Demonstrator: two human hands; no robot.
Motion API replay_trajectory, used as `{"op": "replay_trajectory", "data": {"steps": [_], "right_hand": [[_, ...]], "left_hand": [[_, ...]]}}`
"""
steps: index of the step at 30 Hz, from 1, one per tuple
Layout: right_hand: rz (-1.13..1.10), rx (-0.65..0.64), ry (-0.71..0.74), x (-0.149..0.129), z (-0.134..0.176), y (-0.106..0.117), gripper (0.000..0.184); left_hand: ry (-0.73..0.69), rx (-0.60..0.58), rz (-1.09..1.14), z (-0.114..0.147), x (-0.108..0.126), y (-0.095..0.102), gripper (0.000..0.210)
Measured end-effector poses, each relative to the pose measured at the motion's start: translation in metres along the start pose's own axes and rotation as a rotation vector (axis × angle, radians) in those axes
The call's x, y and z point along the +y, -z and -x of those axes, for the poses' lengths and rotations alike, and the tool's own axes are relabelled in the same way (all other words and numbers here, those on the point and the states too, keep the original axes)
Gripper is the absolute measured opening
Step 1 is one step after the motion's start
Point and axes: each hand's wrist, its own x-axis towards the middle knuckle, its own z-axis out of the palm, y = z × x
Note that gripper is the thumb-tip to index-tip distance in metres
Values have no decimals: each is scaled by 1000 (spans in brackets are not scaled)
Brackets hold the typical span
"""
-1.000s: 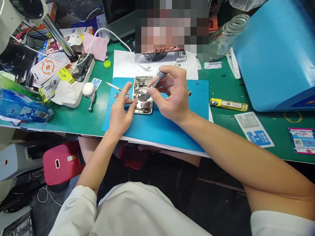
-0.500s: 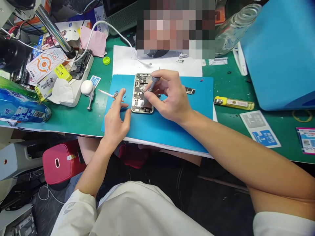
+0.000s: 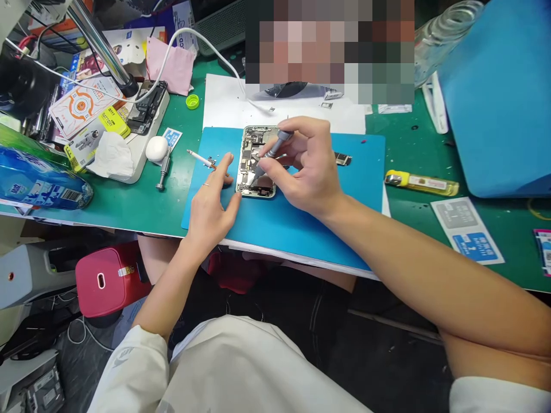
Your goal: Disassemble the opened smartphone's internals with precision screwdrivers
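An opened smartphone (image 3: pixel 247 152) lies on the blue mat (image 3: pixel 297 232), its inner parts showing. My right hand (image 3: pixel 313 172) pinches a grey screwdriver (image 3: pixel 279 143) between thumb and fingers. The screwdriver slants down to the left, its lower end over the lower part of the phone; whether the tip touches cannot be made out. My left hand (image 3: pixel 210 209) rests at the phone's left side with fingers apart, thumb by the lower left corner. Just beyond its fingers lies a thin white stick (image 3: pixel 198 157) beside tiny metal parts. My right hand partly hides the phone's right side.
A small part (image 3: pixel 343 159) lies on the mat's right. Farther right are a yellow cutter (image 3: pixel 422 182) and a printed card (image 3: pixel 467 229). Left of the mat are a second screwdriver (image 3: pixel 164 171) and a white ball (image 3: pixel 157 149). Another person is across the table.
The view has shifted slightly, so the table appears farther right. My left hand has come a little closer to the phone's lower corner. The screwdriver leans a bit more.
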Motion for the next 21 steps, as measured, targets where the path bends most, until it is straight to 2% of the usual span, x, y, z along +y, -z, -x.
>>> {"op": "replay_trajectory", "data": {"steps": [9,21], "right_hand": [[-38,45,-28,-1,-1,-1,43],[-60,97,35,-2,-4,0,43]], "left_hand": [[-76,-115,34,-30,-3,-13,78],[-112,-86,3,-31,-6,-16,73]]}}
